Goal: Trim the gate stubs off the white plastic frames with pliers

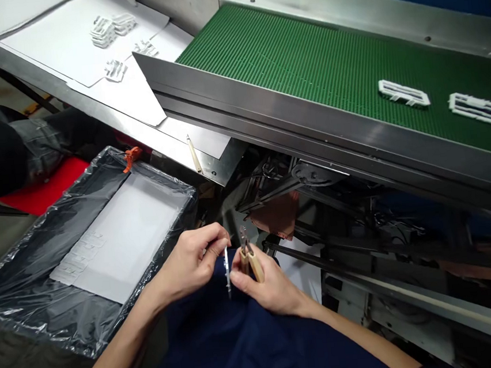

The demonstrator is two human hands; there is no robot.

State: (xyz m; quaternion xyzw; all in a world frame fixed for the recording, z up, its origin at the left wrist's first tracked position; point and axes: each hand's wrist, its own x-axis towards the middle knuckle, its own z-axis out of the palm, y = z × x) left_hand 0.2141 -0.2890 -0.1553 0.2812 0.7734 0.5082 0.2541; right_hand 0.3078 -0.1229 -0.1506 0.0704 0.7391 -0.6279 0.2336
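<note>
Above my lap, my left hand (202, 254) pinches a thin white plastic part (227, 269) by its upper end. The part hangs edge-on to me, so its full outline is hidden. A pair of cutting pliers (253, 264) with tan handles rests in my right hand (272, 280), jaws pointing up and away. The fingertips of my right hand are close to the white part or touching it; I cannot tell which.
A green conveyor belt (293, 52) carries white frame-like parts (404, 93). White parts (103, 33) lie stacked on paper on the metal table (124, 123), with a slim tan-handled tool (194, 154) near its corner. At left stands a plastic-lined bin (31, 256) holding a white sheet (132, 229).
</note>
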